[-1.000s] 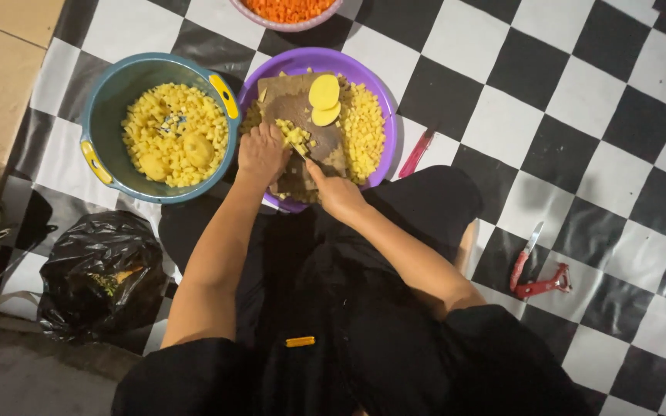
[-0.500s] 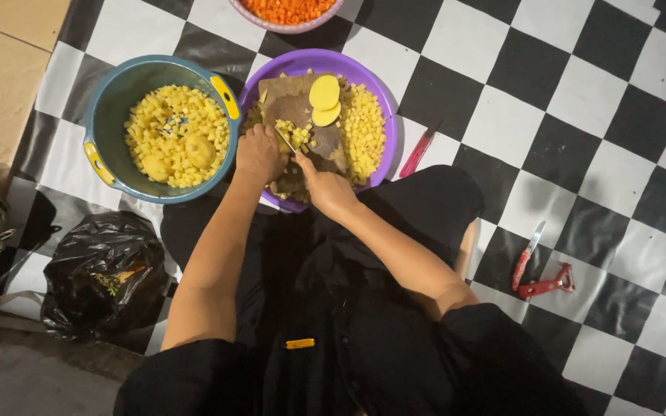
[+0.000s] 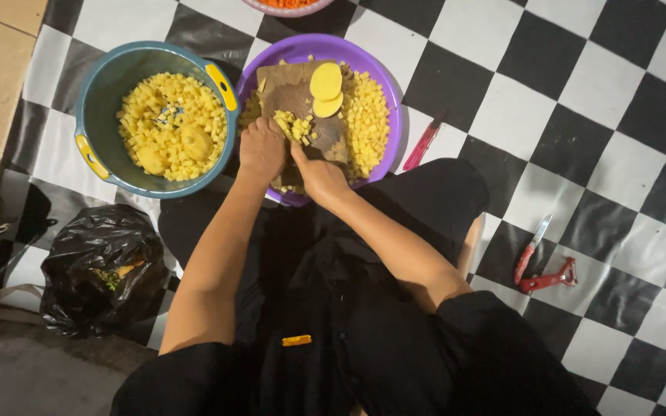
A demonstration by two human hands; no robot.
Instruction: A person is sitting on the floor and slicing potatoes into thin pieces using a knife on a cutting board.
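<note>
Both hands work over a brown cutting board (image 3: 294, 96) laid across a purple basin (image 3: 383, 85). The left hand (image 3: 262, 150) is curled, fingers bent down on a small heap of yellow potato cubes (image 3: 294, 125) at the board's 6 o'clock edge. The right hand (image 3: 319, 173) sits just beside it at 4 o'clock, closed as if round a knife handle, though no blade shows clearly, so I cannot tell what it grips.

Much of the dicing looks done: diced potato (image 3: 368, 119) fills the basin at 3 o'clock of the board, and the blue bowl (image 3: 94, 150) at 9 o'clock holds a good deal more, along with two larger peeled pieces. Left to cut — two potato slices (image 3: 325, 88) at the board's 1 o'clock.

A red-handled knife (image 3: 424, 144) lies at 3 o'clock of the basin; a second knife and red peeler (image 3: 549, 277) rest at 4 o'clock, a black rubbish bag (image 3: 102, 266) at 8 o'clock.
</note>
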